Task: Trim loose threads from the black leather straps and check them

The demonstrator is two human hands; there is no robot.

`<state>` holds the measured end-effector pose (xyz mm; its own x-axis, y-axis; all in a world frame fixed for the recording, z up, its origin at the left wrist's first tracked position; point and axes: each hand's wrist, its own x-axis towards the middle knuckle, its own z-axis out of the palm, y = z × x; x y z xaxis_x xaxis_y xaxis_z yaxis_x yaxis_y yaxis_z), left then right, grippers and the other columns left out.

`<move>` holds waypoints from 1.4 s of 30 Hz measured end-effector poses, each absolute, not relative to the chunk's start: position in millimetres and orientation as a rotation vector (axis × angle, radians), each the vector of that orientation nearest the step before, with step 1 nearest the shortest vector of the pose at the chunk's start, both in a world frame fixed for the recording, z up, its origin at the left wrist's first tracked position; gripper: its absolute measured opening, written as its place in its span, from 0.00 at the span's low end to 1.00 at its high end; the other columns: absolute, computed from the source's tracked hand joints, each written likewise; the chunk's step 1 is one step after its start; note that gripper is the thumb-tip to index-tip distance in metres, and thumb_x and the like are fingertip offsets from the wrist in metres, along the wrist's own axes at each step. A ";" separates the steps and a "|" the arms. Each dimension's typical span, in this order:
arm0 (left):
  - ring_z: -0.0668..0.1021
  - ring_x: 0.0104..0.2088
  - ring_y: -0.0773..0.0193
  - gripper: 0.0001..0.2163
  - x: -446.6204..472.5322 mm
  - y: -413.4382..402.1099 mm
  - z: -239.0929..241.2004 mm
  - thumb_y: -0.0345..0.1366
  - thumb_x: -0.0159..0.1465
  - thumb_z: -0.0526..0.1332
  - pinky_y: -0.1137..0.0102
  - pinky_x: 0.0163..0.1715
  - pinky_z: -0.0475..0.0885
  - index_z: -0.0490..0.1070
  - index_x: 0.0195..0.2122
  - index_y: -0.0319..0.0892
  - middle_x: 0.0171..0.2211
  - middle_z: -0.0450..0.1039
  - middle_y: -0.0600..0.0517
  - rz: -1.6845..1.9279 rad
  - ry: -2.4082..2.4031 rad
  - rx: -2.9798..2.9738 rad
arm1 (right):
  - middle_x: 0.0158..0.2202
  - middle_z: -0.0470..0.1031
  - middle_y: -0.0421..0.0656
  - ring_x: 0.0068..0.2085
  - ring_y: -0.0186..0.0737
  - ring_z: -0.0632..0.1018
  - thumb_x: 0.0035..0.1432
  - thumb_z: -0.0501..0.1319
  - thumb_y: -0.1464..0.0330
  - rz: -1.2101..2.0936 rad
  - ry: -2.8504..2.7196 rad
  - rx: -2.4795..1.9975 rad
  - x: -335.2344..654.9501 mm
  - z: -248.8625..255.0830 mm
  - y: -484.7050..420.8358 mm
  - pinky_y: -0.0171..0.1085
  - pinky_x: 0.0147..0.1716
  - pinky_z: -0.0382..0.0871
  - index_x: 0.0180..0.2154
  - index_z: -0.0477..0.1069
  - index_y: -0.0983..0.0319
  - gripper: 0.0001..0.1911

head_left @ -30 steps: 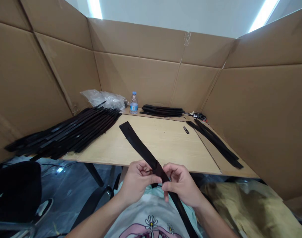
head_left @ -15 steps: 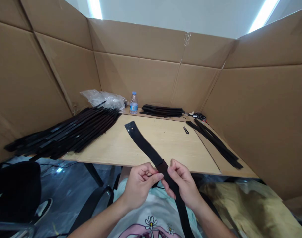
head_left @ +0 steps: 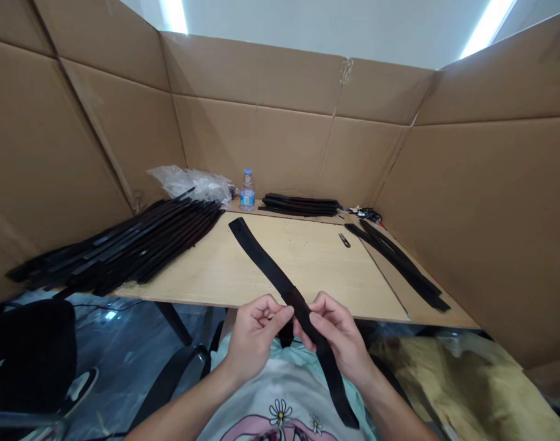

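Note:
A long black strap (head_left: pixel 265 263) runs from the middle of the wooden table (head_left: pixel 316 263) back over its near edge to my lap. My left hand (head_left: pixel 254 334) pinches the strap at the table's edge, fingers curled. My right hand (head_left: pixel 339 334) grips the same strap just beside it, with the strap's near end hanging down past my wrist. The two hands are almost touching. A round hole shows near the strap's far end.
A large pile of black straps (head_left: pixel 123 245) lies at the left, a smaller stack (head_left: pixel 302 205) at the back, a few more (head_left: pixel 399 263) at the right. A water bottle (head_left: pixel 248 191), plastic bag (head_left: pixel 192 182) and small snips (head_left: pixel 344 240) sit on the table. Cardboard walls (head_left: pixel 481 214) enclose it.
The strap has slid forward across the table, so its far end lies further away and its near end now hangs free. Both hands have risen slightly toward the table edge.

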<state>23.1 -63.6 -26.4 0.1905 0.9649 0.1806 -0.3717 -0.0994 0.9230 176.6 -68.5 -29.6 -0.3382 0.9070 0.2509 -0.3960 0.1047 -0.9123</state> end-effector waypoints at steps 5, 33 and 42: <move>0.72 0.19 0.70 0.20 19.3 -60.8 -26.7 0.39 0.39 0.77 0.77 0.19 0.65 0.66 0.21 0.38 0.18 0.72 0.56 1.286 0.724 1.063 | 0.32 0.77 0.41 0.32 0.30 0.76 0.54 0.69 0.68 1.436 -1.353 -0.601 182.7 -29.7 -66.4 0.27 0.32 0.69 0.39 0.73 0.61 0.10; 0.80 0.18 0.59 0.15 25.7 -67.4 -21.9 0.33 0.53 0.71 0.72 0.19 0.74 0.62 0.22 0.41 0.16 0.77 0.53 1.170 0.541 1.004 | 0.16 0.69 0.34 0.14 0.25 0.63 0.63 0.57 0.54 1.519 -1.314 -0.753 172.7 -34.1 -71.2 0.24 0.14 0.56 0.27 0.56 0.60 0.20; 0.77 0.17 0.62 0.14 21.3 -63.1 -25.5 0.37 0.54 0.69 0.69 0.19 0.73 0.64 0.22 0.40 0.15 0.74 0.53 1.280 0.685 1.015 | 0.26 0.75 0.39 0.25 0.31 0.74 0.63 0.59 0.59 1.580 -1.321 -0.629 175.9 -34.1 -68.0 0.30 0.25 0.68 0.33 0.64 0.62 0.13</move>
